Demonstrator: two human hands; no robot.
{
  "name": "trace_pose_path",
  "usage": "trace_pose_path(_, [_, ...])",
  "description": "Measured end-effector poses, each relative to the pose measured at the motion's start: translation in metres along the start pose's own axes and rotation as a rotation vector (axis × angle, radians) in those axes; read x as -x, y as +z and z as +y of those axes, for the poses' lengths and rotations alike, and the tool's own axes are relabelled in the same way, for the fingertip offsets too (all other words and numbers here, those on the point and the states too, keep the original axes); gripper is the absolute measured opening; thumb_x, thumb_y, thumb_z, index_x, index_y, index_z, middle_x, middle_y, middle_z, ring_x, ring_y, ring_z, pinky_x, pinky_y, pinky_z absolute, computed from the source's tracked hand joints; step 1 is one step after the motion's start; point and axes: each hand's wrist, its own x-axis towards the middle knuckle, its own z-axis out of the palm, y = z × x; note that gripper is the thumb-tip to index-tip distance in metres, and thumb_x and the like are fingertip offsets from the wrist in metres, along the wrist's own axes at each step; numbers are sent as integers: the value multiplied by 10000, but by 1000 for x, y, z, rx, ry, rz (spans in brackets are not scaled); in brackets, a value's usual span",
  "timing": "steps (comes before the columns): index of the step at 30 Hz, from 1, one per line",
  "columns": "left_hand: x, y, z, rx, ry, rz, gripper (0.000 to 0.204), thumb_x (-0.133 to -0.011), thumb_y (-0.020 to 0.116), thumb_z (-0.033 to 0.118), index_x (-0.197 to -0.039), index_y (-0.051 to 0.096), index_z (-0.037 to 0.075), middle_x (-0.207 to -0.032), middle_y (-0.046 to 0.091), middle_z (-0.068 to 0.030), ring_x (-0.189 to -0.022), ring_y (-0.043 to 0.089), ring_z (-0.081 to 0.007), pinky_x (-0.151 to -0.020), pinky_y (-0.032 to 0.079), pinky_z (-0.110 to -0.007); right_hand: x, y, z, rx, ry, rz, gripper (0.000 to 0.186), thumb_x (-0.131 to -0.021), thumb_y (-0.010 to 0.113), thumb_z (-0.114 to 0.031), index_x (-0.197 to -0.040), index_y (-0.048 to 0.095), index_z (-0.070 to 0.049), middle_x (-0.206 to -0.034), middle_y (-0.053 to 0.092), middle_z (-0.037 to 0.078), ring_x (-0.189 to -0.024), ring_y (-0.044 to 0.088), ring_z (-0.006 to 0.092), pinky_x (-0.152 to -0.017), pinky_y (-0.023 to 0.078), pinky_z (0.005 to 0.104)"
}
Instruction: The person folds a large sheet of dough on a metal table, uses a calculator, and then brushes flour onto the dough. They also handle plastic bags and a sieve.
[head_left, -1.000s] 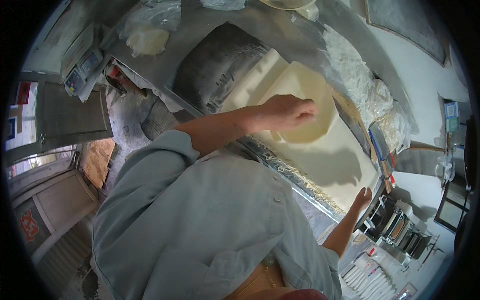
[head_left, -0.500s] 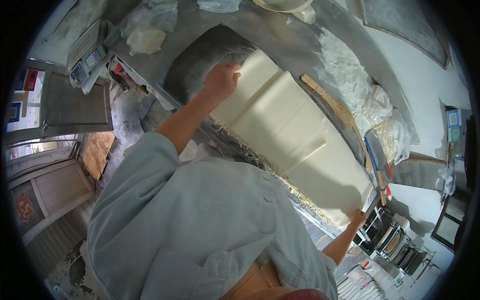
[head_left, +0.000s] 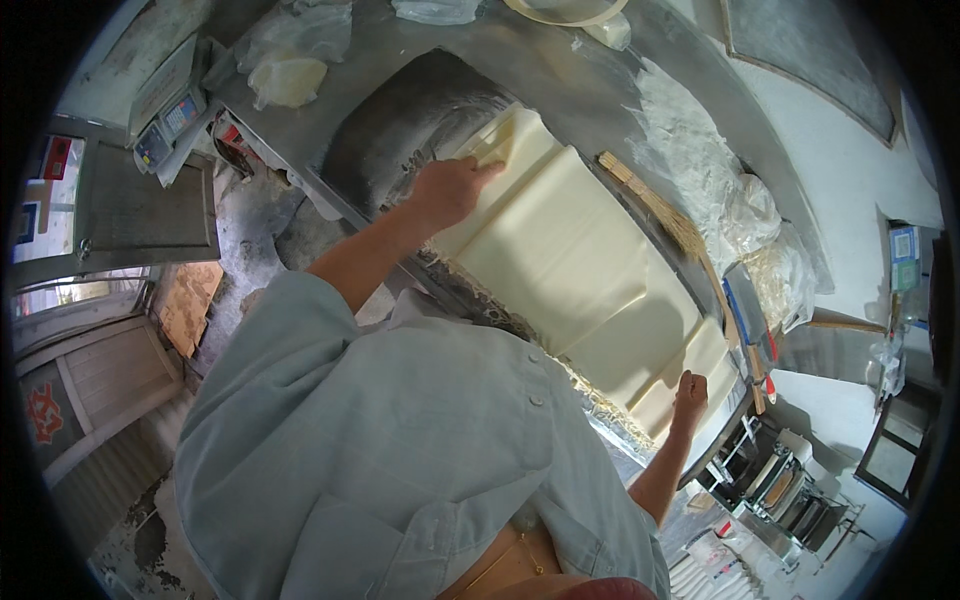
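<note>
A wide, pale sheet of dough (head_left: 565, 245) lies folded in layers along the board in front of me, with creases running across it. At its far left end, my left hand (head_left: 448, 190) has its fingers closed on the sheet's edge, where the dough rises in a small fold. Near the right end, my right hand (head_left: 690, 398) is closed by the edge of a folded-over flap; its grip on the dough is partly hidden by the fingers. Thin dough shreds (head_left: 600, 400) lie along the near edge.
A straw whisk broom (head_left: 655, 205) and a blue-edged blade (head_left: 745, 300) lie beyond the dough. Spilled flour (head_left: 685, 130) and plastic bags (head_left: 755, 215) are further back. A scale (head_left: 168, 130) stands at the left, and a rolling machine (head_left: 790, 480) at the lower right.
My right hand has moved left and up, bringing the dough's right end over into a fold. My left hand has shifted slightly to the right and down, and the left edge now buckles.
</note>
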Motion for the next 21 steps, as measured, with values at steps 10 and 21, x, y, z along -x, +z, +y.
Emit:
trace_pose_path(10, [11,7,37,373,172,257,279,-839,595,218,-1110,604,153,-834,611,-73,-810,612,-287,-712,492,-405,-7,9,36,531,86,342,438,-810,603,-383,-1030,544,-9,-1012,561,198,-955,546,347,-824,438,451])
trace_pose_path(21, [-12,5,-19,312,-245,396,218,-847,592,239,-1035,665,157,-882,563,-85,-841,593,-292,-724,477,-402,-36,-13,96,516,504,441,520,-799,529,-503,-1114,599,-96,-1136,558,180,-1012,551,382,-798,474,524])
